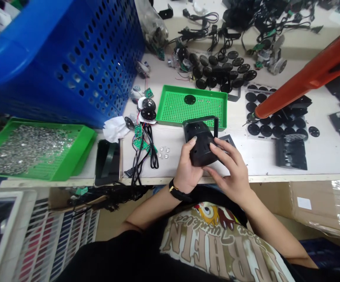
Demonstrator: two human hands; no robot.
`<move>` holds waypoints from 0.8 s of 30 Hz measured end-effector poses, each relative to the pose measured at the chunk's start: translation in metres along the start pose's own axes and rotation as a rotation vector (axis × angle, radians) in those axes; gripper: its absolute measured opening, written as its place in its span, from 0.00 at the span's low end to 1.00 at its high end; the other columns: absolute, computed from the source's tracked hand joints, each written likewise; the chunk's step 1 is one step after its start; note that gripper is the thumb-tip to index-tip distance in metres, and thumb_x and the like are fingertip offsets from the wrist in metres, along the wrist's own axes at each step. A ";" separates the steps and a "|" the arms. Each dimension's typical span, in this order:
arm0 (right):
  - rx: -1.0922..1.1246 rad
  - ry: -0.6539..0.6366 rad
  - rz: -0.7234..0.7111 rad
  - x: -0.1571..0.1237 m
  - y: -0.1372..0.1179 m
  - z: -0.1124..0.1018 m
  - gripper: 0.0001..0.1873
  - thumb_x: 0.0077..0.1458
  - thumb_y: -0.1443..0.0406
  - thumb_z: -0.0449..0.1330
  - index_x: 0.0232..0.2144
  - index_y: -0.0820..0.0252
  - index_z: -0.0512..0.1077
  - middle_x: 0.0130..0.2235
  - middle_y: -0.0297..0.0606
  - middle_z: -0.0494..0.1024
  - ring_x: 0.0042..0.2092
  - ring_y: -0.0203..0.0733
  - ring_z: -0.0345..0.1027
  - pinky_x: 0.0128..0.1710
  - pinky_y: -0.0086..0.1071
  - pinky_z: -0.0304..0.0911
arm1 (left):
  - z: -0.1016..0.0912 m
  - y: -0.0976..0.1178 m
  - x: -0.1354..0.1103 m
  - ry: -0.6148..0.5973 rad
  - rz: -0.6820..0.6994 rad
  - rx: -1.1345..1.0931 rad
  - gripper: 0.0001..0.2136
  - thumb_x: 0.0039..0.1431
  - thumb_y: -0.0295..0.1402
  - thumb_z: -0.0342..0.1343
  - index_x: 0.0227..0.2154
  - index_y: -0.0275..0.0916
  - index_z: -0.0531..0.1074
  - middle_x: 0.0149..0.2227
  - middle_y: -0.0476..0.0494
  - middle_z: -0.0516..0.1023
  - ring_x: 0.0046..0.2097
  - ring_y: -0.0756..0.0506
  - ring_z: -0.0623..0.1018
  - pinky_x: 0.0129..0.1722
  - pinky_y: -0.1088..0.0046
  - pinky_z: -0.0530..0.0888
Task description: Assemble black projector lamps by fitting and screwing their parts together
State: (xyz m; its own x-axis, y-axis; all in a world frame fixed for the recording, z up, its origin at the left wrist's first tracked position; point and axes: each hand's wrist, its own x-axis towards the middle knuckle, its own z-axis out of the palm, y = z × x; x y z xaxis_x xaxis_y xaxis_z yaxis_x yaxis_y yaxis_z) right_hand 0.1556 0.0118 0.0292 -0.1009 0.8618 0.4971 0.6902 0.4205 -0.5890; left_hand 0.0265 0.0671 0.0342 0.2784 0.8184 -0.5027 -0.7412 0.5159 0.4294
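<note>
The shirt [217, 250] bears lettering, partly legible: "Twinkle".

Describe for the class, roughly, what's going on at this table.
Someone's left hand and right hand hold a black case between them, near the front edge of the table. Beyond it sits a green tray with a black disc inside. An orange screwdriver slants in from the right, held by neither hand.

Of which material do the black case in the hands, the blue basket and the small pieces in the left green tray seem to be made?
Black case: probably satin plastic, from its soft highlights and moulded-looking rounded edges.
Blue basket: likely smooth plastic, given its even colour, regular holes and pale sheen.
Small pieces: apparently shiny metal, from their silvery glints; too small to be certain.
</note>
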 end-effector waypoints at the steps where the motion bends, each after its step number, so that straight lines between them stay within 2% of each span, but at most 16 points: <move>1: -0.003 0.015 -0.012 0.001 0.003 -0.001 0.36 0.62 0.65 0.65 0.69 0.43 0.61 0.64 0.45 0.73 0.62 0.52 0.71 0.60 0.54 0.72 | 0.000 0.000 0.000 -0.001 -0.003 -0.002 0.16 0.59 0.44 0.61 0.41 0.36 0.80 0.40 0.43 0.85 0.45 0.42 0.84 0.54 0.63 0.78; 6: -0.052 0.144 -0.085 0.000 0.006 0.003 0.28 0.61 0.67 0.65 0.62 0.42 0.70 0.55 0.41 0.80 0.51 0.48 0.77 0.47 0.46 0.76 | -0.002 -0.002 -0.003 0.006 -0.024 0.014 0.16 0.57 0.44 0.62 0.39 0.36 0.80 0.39 0.43 0.85 0.45 0.41 0.84 0.51 0.65 0.78; 9: -0.043 0.164 -0.092 -0.003 0.001 -0.001 0.24 0.60 0.67 0.67 0.57 0.44 0.74 0.53 0.41 0.79 0.49 0.47 0.75 0.45 0.45 0.74 | -0.005 -0.006 -0.008 -0.010 -0.046 0.050 0.20 0.55 0.47 0.63 0.41 0.35 0.80 0.40 0.40 0.85 0.49 0.37 0.83 0.53 0.60 0.78; 11: 0.123 0.094 0.032 -0.006 -0.001 -0.007 0.18 0.59 0.62 0.67 0.52 0.47 0.77 0.50 0.42 0.77 0.51 0.48 0.73 0.49 0.47 0.73 | -0.009 -0.012 -0.013 -0.035 -0.009 0.081 0.22 0.54 0.47 0.64 0.45 0.37 0.78 0.44 0.40 0.85 0.52 0.35 0.82 0.55 0.58 0.78; 13: 0.392 0.084 0.251 -0.010 0.002 -0.014 0.15 0.60 0.57 0.66 0.49 0.49 0.76 0.50 0.41 0.75 0.53 0.48 0.72 0.53 0.48 0.72 | -0.015 -0.017 -0.018 -0.075 0.113 0.144 0.26 0.53 0.44 0.67 0.54 0.42 0.75 0.51 0.41 0.83 0.55 0.36 0.81 0.58 0.56 0.76; 15: 0.623 0.123 0.440 -0.012 0.008 -0.017 0.20 0.58 0.55 0.67 0.52 0.48 0.72 0.56 0.41 0.72 0.57 0.48 0.71 0.56 0.47 0.71 | -0.024 -0.022 -0.022 -0.162 0.257 0.254 0.35 0.50 0.40 0.71 0.62 0.47 0.69 0.59 0.42 0.79 0.60 0.35 0.78 0.63 0.54 0.72; 16: 0.702 0.125 0.498 -0.012 0.011 -0.018 0.28 0.55 0.54 0.70 0.56 0.46 0.69 0.59 0.41 0.71 0.58 0.48 0.71 0.57 0.47 0.70 | -0.029 -0.024 -0.024 -0.221 0.311 0.318 0.38 0.48 0.39 0.72 0.64 0.48 0.67 0.61 0.41 0.77 0.61 0.34 0.77 0.64 0.53 0.70; 18: 0.793 0.020 0.543 -0.013 0.016 -0.020 0.44 0.49 0.49 0.73 0.64 0.45 0.61 0.65 0.44 0.69 0.61 0.52 0.71 0.58 0.49 0.70 | -0.039 -0.027 -0.028 -0.332 0.393 0.436 0.41 0.46 0.40 0.73 0.65 0.48 0.66 0.62 0.38 0.76 0.63 0.32 0.75 0.67 0.52 0.68; 19: 0.812 -0.052 0.544 -0.013 0.016 -0.021 0.48 0.48 0.47 0.73 0.66 0.46 0.60 0.66 0.46 0.70 0.61 0.54 0.72 0.59 0.50 0.71 | -0.043 -0.028 -0.029 -0.372 0.435 0.483 0.41 0.46 0.40 0.73 0.65 0.47 0.65 0.61 0.37 0.76 0.63 0.32 0.75 0.67 0.52 0.67; 21: 0.791 -0.134 0.525 -0.014 0.013 -0.022 0.47 0.50 0.43 0.70 0.66 0.51 0.62 0.64 0.48 0.73 0.61 0.57 0.72 0.59 0.52 0.71 | -0.051 -0.029 -0.030 -0.417 0.497 0.548 0.41 0.48 0.40 0.72 0.66 0.47 0.64 0.62 0.35 0.74 0.64 0.31 0.74 0.69 0.51 0.65; 24: 0.725 -0.130 0.472 -0.015 0.004 -0.023 0.36 0.55 0.46 0.66 0.62 0.53 0.69 0.61 0.48 0.76 0.61 0.57 0.73 0.60 0.52 0.71 | -0.057 -0.028 -0.030 -0.442 0.525 0.592 0.46 0.45 0.42 0.74 0.67 0.47 0.60 0.65 0.34 0.70 0.66 0.28 0.71 0.70 0.48 0.62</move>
State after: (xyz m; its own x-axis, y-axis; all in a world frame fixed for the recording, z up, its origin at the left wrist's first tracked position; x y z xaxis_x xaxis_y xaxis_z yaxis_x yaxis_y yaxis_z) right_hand 0.1762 -0.0063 0.0339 -0.0314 0.9983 0.0484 0.0587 0.0501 -0.9970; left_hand 0.0041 0.0139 -0.0051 0.2928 0.9447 0.1480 -0.4377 -0.0052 0.8991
